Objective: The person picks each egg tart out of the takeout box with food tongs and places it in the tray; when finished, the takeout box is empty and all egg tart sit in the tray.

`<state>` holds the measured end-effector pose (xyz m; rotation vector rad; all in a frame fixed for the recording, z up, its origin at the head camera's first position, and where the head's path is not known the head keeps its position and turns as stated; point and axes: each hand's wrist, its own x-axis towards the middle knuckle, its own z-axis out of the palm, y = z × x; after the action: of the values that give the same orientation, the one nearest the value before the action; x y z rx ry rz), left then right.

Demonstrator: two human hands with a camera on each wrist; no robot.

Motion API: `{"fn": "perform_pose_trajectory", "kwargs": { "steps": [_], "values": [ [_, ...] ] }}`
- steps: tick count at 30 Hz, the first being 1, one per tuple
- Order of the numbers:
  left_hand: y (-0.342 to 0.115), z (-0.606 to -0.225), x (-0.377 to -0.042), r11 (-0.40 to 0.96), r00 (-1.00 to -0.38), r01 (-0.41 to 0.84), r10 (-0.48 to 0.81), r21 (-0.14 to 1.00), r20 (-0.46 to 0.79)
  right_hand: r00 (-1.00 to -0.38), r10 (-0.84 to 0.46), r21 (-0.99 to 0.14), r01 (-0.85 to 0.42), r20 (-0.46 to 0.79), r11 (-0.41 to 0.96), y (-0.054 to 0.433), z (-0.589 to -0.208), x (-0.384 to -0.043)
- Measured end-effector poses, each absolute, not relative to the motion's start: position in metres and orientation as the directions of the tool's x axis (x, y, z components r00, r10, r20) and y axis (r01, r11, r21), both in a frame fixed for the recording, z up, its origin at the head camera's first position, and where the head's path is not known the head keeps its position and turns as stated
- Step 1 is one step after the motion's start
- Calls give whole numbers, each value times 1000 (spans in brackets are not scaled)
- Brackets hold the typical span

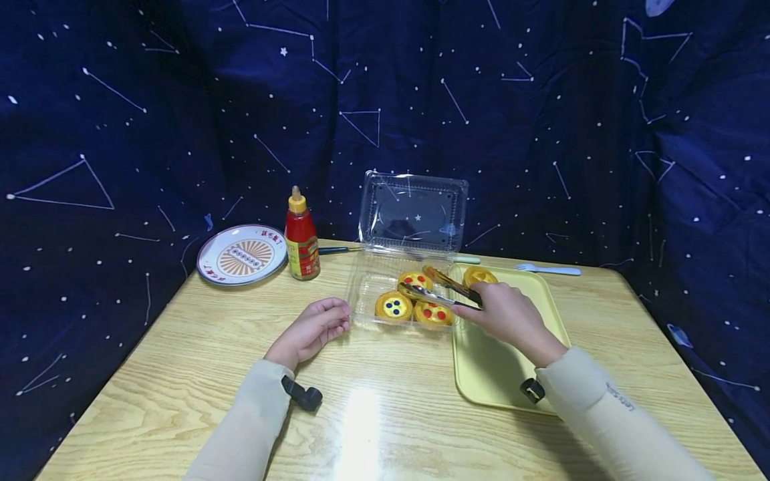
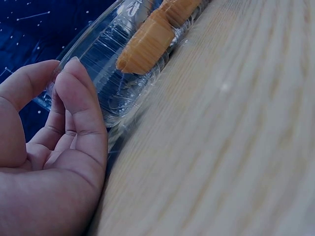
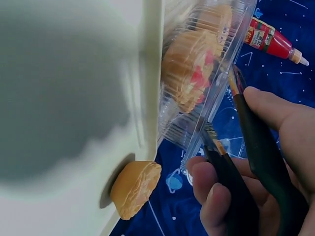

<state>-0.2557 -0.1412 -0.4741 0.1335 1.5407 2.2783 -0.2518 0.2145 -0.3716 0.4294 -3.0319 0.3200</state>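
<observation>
- At the table's [image 1: 180,374] far left corner, a plate [image 1: 243,255].
- Beside its left rim, the left hand [image 1: 309,331] pinches the clear container [image 1: 365,294].
- Over three tarts [image 1: 394,305] inside, tongs [image 1: 460,287], arms spread; long axis slanting, tips leftward and toward the table's far edge.
- At the tray's [image 1: 493,374] far left corner, another tart [image 1: 478,275].
- Above the tray, the right hand [image 1: 511,321] grips the tongs' handles.

The right hand [image 1: 508,312] grips tongs [image 1: 432,297] above three tarts [image 1: 394,307] in an open clear box [image 1: 368,290]. The left hand [image 1: 313,331] is at its left edge, perhaps pinching it. Another tart [image 1: 478,275] sits on a yellow tray [image 1: 496,374].
</observation>
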Motion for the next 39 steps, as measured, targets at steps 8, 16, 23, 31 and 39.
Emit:
{"fn": "perform_pose_trajectory", "kwargs": {
  "steps": [8,16,23,31,39],
  "values": [
    [-140,-475,-256,-324,-926,-273,342,906,-157,-965,-256,-166,-262,55,951,207,-368,-252],
    [-140,-475,-256,-324,-926,-260,352,910,-139,-965,-258,-125,-263,53,957,202,-366,-250],
    [-140,-474,-256,-324,-927,-261,346,909,-143,-959,-276,-132,-283,70,950,201,-368,-250],
    [-139,-474,-255,-321,-926,-258,352,911,-138,-949,-299,-104,-308,97,946,196,-373,-251],
    [-141,-475,-255,-322,-922,-254,365,912,-128,-949,-289,-106,-303,126,947,198,-376,-249]
  ]
}}
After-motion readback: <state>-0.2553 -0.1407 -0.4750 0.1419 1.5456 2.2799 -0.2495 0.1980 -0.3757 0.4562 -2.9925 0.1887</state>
